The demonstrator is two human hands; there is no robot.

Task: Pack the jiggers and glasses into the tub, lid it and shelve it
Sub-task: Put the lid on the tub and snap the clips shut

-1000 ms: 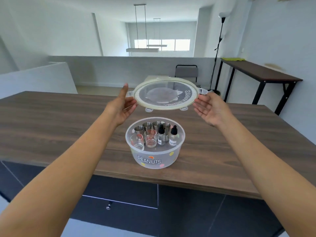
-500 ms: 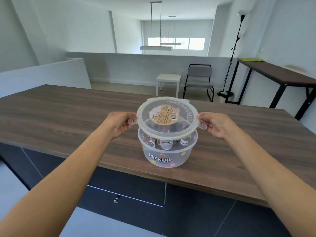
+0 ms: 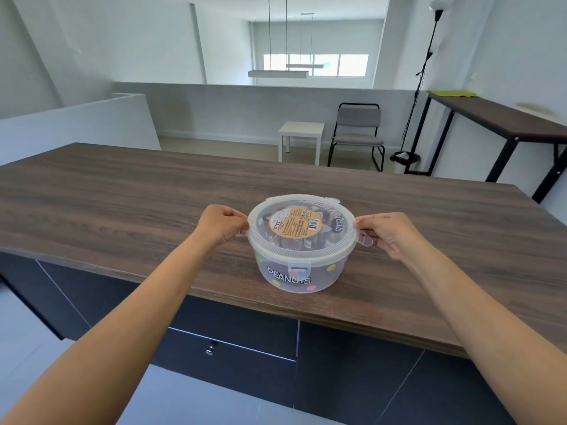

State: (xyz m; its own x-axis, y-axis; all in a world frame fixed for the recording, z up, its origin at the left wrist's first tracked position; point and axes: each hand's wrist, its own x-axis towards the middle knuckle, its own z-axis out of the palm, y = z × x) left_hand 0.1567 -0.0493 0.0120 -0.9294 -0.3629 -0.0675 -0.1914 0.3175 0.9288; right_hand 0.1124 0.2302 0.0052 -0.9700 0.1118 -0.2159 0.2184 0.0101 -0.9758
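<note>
A round clear plastic tub (image 3: 302,279) marked PEANUTS stands near the front edge of the wooden counter (image 3: 122,210). Its translucent lid (image 3: 302,228), with a tan round label, lies flat on the tub's rim. The jiggers, glasses and small bottles show only dimly through the lid and wall. My left hand (image 3: 219,223) pinches the lid's left clip tab. My right hand (image 3: 388,233) pinches the right clip tab, which still sticks out. The front clip hangs down over the rim.
Dark cabinets with a drawer knob (image 3: 210,351) sit under the counter. Beyond the counter stand a white side table (image 3: 302,130), a grey chair (image 3: 357,130), a floor lamp (image 3: 425,72) and a dark desk (image 3: 503,121) along the right wall.
The lid came down from mid-air, was turned label side up, and now rests on the tub. Both hands followed it down and closed on its side tabs.
</note>
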